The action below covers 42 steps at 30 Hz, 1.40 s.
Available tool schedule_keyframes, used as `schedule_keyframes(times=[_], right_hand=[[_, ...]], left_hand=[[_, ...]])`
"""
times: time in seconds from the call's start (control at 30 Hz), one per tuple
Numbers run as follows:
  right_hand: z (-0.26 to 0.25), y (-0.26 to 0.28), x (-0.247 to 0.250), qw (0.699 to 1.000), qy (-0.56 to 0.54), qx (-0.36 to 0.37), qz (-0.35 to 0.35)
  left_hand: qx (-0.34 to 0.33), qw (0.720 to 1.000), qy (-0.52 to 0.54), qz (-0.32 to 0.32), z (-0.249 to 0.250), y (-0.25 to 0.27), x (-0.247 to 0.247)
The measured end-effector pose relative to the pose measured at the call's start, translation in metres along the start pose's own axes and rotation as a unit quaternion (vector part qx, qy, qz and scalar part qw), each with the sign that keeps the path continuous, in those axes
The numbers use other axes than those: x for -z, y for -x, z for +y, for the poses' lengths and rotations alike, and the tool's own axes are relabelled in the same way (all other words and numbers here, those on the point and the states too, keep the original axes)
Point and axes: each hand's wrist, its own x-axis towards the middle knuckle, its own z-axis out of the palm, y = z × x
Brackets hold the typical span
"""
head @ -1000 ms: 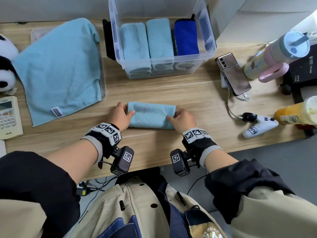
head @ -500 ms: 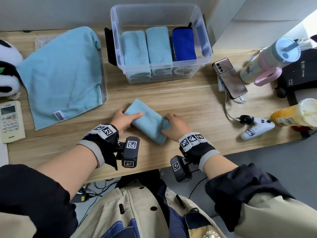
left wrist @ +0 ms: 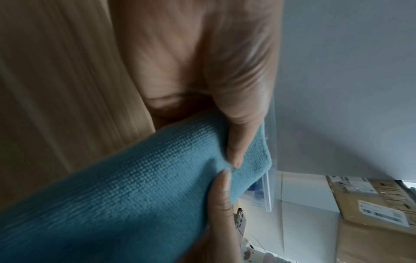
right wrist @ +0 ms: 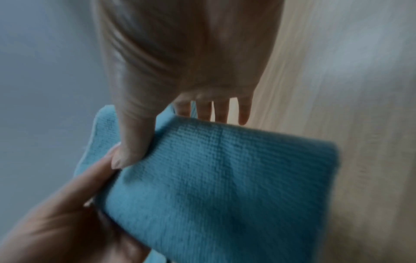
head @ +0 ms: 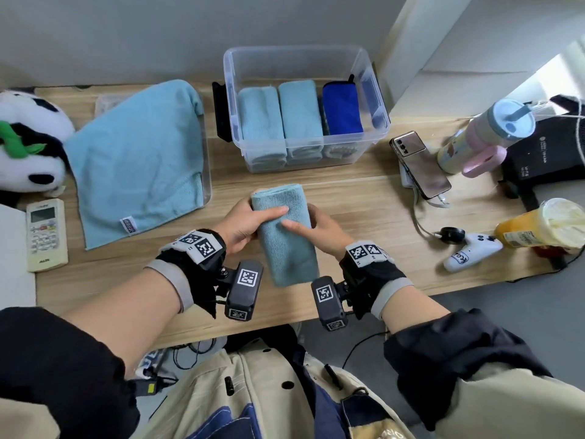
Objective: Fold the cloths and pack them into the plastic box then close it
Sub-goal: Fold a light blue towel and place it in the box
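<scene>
A folded light-blue cloth (head: 286,245) (left wrist: 126,192) (right wrist: 216,181) is held above the wooden desk (head: 348,201), its long side pointing away from me. My left hand (head: 250,224) grips its left edge, thumb on top. My right hand (head: 316,228) grips its right edge, thumb on top and fingers underneath. The clear plastic box (head: 380,122) stands open behind, with two folded light-blue cloths (head: 278,122) and a dark-blue one (head: 342,112) upright inside. An unfolded light-blue cloth (head: 136,160) lies at the left over the clear lid (head: 207,182).
A panda plush (head: 28,144) and a remote control (head: 46,234) sit at the far left. To the right lie a phone (head: 419,169), a tumbler (head: 487,134), a white game controller (head: 471,251), a yellow drink (head: 538,226) and a black device (head: 547,156).
The folded cloth has been lifted off the desk and turned from lying crosswise to pointing away from me, both hands now gripping its sides.
</scene>
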Motion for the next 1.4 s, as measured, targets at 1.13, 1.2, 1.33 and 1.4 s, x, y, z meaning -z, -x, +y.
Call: schedule_keyframes(times=[1.13, 1.2, 1.33, 1.4], right_hand=[[-0.115, -0.1, 0.101, 0.955, -0.094, 0.005, 0.28], [-0.125, -0.117, 0.098, 0.967, -0.109, -0.024, 0.23], [-0.144, -0.151, 0.073, 0.979, -0.152, -0.073, 0.118], [-0.152, -0.169, 0.057, 0.98, -0.141, -0.098, 0.098]], left_hand=[[-0.068, 0.937, -0.277, 0.203, 0.115, -0.092, 0.054], [-0.076, 0.94, -0.267, 0.197, 0.116, -0.095, 0.058], [-0.072, 0.952, -0.24, 0.177, 0.119, -0.096, 0.065], [-0.071, 0.953, -0.233, 0.182, 0.117, -0.097, 0.067]])
